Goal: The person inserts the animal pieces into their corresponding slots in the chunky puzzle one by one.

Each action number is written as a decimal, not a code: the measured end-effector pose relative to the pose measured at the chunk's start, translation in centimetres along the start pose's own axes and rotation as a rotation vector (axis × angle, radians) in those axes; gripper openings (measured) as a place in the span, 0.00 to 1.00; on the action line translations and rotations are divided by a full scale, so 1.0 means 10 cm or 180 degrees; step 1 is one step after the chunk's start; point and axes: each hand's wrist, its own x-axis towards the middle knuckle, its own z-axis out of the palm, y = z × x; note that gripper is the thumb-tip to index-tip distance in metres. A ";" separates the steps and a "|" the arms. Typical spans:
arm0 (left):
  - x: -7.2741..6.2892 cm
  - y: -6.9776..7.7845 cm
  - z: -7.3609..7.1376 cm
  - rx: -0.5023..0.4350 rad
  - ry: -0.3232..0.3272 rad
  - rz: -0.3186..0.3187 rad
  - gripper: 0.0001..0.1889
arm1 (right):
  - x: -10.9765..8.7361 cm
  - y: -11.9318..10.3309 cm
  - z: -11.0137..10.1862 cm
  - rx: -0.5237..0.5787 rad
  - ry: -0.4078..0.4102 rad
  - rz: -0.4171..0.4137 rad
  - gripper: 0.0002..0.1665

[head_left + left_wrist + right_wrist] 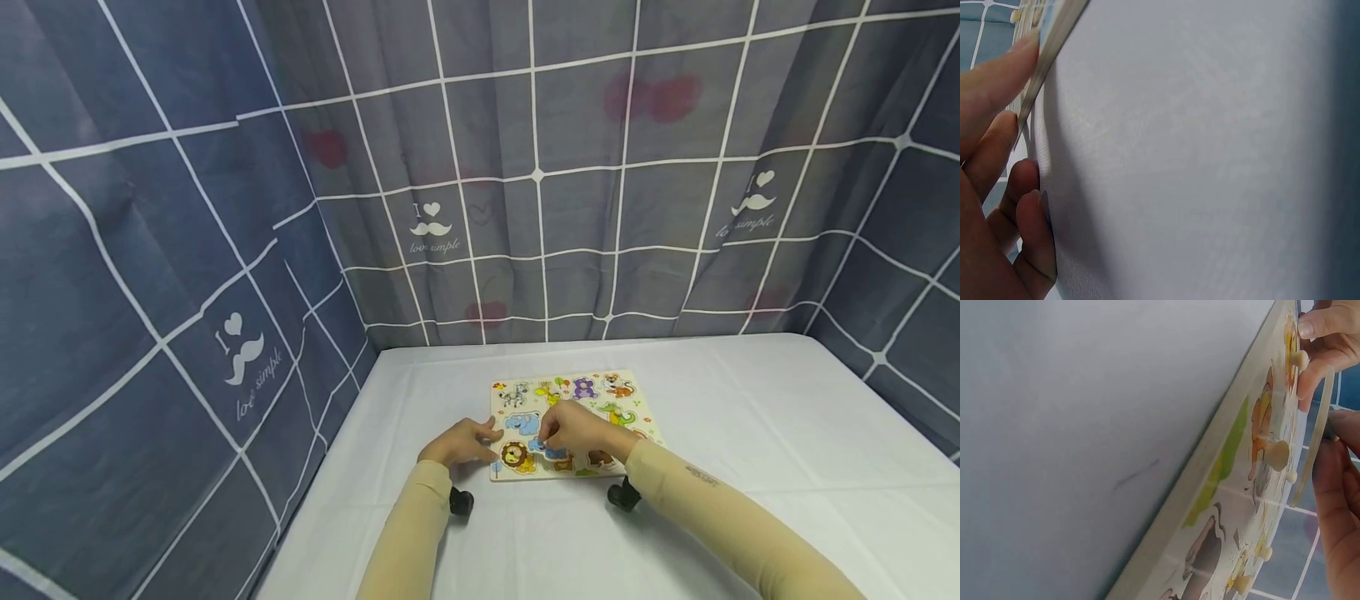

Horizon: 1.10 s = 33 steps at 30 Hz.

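A wooden peg puzzle board (495,473) with animal pictures lies on the white table. My right hand (581,429) pinches a blue animal puzzle piece (551,452) over the board's lower left part. In the right wrist view the piece (1315,440) appears edge-on, tilted and apart from the board; its knob is mostly hidden by the fingers. At the board's left edge rests my left hand (465,442), its thumb and a finger touching the border near the lion piece (515,454). The left wrist view shows fingertips (1022,53) against the board's edge.
Several other animal pieces with wooden knobs (1277,455) sit on the board, among them a zebra (513,396) and a light blue elephant (522,423). A white cloth (750,433) covers the table. Dark checked curtains (577,208) stand behind and at both sides.
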 end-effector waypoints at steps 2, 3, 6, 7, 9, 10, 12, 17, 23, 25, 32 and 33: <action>0.00 0.00 0.00 0.0002 0.0005 -0.0003 0.26 | 0.02 0.00 0.00 -0.0016 0.0009 0.0040 0.09; 0.00 0.00 0.00 0.0000 0.0008 -0.0005 0.26 | 0.03 0.00 0.00 -0.0019 0.0010 0.0061 0.09; 0.00 0.00 0.00 0.0003 0.0015 -0.0008 0.26 | 0.04 0.00 0.01 0.0001 0.0019 0.0118 0.09; 0.00 0.00 0.00 -0.0004 0.0016 -0.0008 0.26 | 0.04 -0.01 0.01 0.0015 0.0021 0.0133 0.09; -0.01 0.00 0.00 -0.0010 0.0018 -0.0010 0.26 | 0.04 -0.01 0.02 0.0022 0.0021 0.0148 0.09; -0.01 0.00 0.00 -0.0015 0.0019 -0.0012 0.26 | 0.04 -0.01 0.02 0.0032 0.0020 0.0156 0.08; -0.01 0.01 0.00 -0.0025 0.0018 -0.0016 0.26 | 0.05 0.00 0.03 0.0044 0.0013 0.0175 0.08; 0.00 0.00 0.00 -0.0027 0.0023 -0.0053 0.26 | 0.09 0.03 0.02 0.0044 0.0037 0.0226 0.08; 0.04 -0.01 0.00 -0.0022 0.0023 -0.0089 0.27 | 0.15 0.07 0.02 0.0074 0.0073 0.0210 0.08; 0.04 -0.01 0.01 -0.0021 0.0014 -0.0081 0.27 | 0.16 0.07 0.02 0.0101 0.0075 0.0221 0.09; 0.01 0.00 0.00 0.0007 0.0014 -0.0039 0.27 | 0.21 0.06 0.05 0.0085 0.0089 0.0188 0.09; 0.01 0.01 0.00 0.0009 0.0013 -0.0039 0.27 | 0.22 0.06 0.05 0.0074 0.0093 0.0198 0.09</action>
